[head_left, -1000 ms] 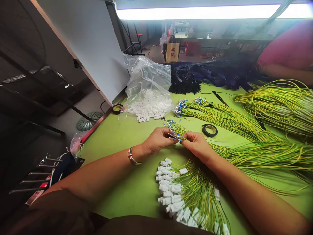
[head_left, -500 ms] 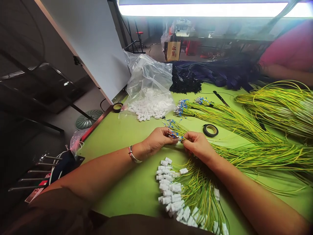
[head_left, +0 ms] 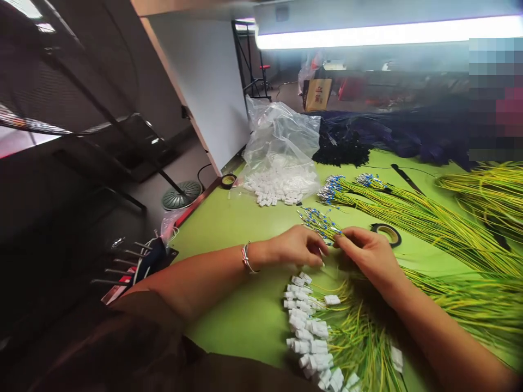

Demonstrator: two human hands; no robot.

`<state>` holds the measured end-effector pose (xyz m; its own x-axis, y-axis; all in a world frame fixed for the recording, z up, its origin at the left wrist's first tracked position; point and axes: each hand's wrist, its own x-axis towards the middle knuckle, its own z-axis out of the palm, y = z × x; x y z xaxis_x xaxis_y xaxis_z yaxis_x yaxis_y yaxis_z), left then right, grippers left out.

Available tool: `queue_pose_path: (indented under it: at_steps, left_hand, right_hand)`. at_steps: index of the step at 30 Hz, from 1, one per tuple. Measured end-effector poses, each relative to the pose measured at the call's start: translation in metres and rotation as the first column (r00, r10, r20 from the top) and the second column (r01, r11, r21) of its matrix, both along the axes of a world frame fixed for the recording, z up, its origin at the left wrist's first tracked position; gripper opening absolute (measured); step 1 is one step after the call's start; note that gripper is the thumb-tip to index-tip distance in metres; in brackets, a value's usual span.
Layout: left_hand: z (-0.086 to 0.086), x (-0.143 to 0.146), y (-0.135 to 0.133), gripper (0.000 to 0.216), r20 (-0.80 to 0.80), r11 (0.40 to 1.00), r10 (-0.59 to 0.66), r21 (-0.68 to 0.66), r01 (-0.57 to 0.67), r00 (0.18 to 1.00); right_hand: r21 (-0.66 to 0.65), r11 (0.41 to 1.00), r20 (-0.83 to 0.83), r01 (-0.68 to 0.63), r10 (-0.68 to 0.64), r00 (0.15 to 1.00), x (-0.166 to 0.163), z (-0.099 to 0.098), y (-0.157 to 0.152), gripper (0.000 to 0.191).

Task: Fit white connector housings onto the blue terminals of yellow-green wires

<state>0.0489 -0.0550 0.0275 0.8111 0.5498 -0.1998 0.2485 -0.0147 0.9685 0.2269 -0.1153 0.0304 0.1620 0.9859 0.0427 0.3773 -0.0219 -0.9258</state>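
My right hand [head_left: 370,253] pinches yellow-green wires near their blue-collared metal ends, just right of a small loose bundle of wire ends [head_left: 318,220]. Beside it, on the left, my left hand [head_left: 300,246] has its fingers curled together. A small pale spot shows at its fingertips, too blurred to name. Below both hands lies a row of white plastic connectors [head_left: 302,321] fitted on yellow-green wires [head_left: 359,337]. One white connector [head_left: 332,300] sits slightly apart from that row.
A clear plastic bag [head_left: 281,130] spills loose white connectors [head_left: 272,193] at the back. Bundled wires [head_left: 433,218], a black tape roll [head_left: 386,234] and a smaller roll [head_left: 228,181] lie on the green table [head_left: 232,326]. Dark cables [head_left: 408,130] are piled behind, under a bright lamp [head_left: 368,35].
The view has swung left, so everything sits further right. My left hand has drawn away from the wire ends and downward, while my right hand stays at the wires.
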Motion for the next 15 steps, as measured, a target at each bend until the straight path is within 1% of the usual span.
queue_pose_path:
  at_steps: [1, 2, 3, 4, 5, 6, 7, 8, 9, 10, 11, 12, 14, 15]
  left_hand:
    - [0.005, -0.002, -0.002, 0.013, -0.044, 0.987, -0.139, 0.080, 0.142, 0.989]
    - [0.010, -0.004, -0.004, 0.012, -0.097, 0.948, -0.272, 0.141, 0.284, 0.957]
    - [0.016, -0.007, -0.004, 0.011, -0.153, 0.895, -0.385, 0.180, 0.409, 0.910]
    - [0.022, -0.009, -0.002, 0.011, -0.210, 0.841, -0.459, 0.209, 0.498, 0.863]
    - [0.028, -0.013, 0.002, 0.013, -0.273, 0.808, -0.470, 0.249, 0.533, 0.840]
    - [0.033, -0.017, 0.009, 0.014, -0.338, 0.801, -0.404, 0.318, 0.507, 0.850]
    - [0.036, -0.021, 0.018, 0.016, -0.389, 0.801, -0.270, 0.417, 0.429, 0.881]
    - [0.038, -0.026, 0.029, 0.017, -0.417, 0.789, -0.075, 0.530, 0.310, 0.906]
    - [0.038, -0.031, 0.042, 0.018, -0.408, 0.736, 0.163, 0.657, 0.165, 0.898]
    - [0.037, -0.036, 0.055, 0.020, -0.361, 0.647, 0.382, 0.761, 0.032, 0.850]
    - [0.033, -0.040, 0.067, 0.020, -0.300, 0.567, 0.531, 0.821, -0.069, 0.792]
    - [0.029, -0.043, 0.077, 0.020, -0.270, 0.534, 0.593, 0.837, -0.120, 0.758]
    - [0.017, -0.047, 0.092, 0.019, -0.270, 0.526, 0.630, 0.838, -0.144, 0.728]
    - [0.012, -0.048, 0.095, 0.019, -0.283, 0.529, 0.629, 0.838, -0.131, 0.724]
  right_hand:
    - [0.025, 0.999, -0.013, 0.020, -0.020, 1.000, 0.000, 0.001, -0.001, 0.019]
    - [0.025, 0.999, -0.042, 0.029, -0.028, 0.999, -0.001, 0.001, -0.002, 0.022]
    - [0.012, 1.000, -0.077, 0.028, -0.027, 0.997, -0.002, 0.000, -0.003, 0.025]
    - [-0.006, 1.000, -0.107, 0.019, -0.019, 0.994, -0.003, -0.001, -0.005, 0.028]
    - [-0.021, 1.000, -0.128, 0.006, -0.009, 0.992, -0.004, -0.002, -0.006, 0.029]
    - [-0.024, 1.000, -0.137, -0.006, 0.002, 0.991, -0.005, -0.003, -0.008, 0.029]
    - [-0.017, 1.000, -0.135, -0.015, 0.012, 0.991, -0.006, -0.005, -0.009, 0.026]
    - [-0.003, 1.000, -0.127, -0.017, 0.016, 0.992, -0.006, -0.006, -0.009, 0.024]
    - [0.014, 1.000, -0.121, -0.012, 0.013, 0.993, -0.006, -0.007, -0.009, 0.022]
    - [0.028, 1.000, -0.122, -0.003, 0.006, 0.993, -0.005, -0.008, -0.008, 0.021]
    - [0.035, 0.999, -0.129, 0.007, -0.003, 0.992, -0.005, -0.010, -0.008, 0.020]
    - [0.034, 0.999, -0.140, 0.014, -0.009, 0.990, -0.004, -0.010, -0.007, 0.019]
    - [0.016, 1.000, -0.164, 0.014, -0.011, 0.986, -0.003, -0.012, -0.005, 0.019]
    - [0.007, 1.000, -0.173, 0.006, -0.005, 0.985, -0.003, -0.012, -0.004, 0.019]
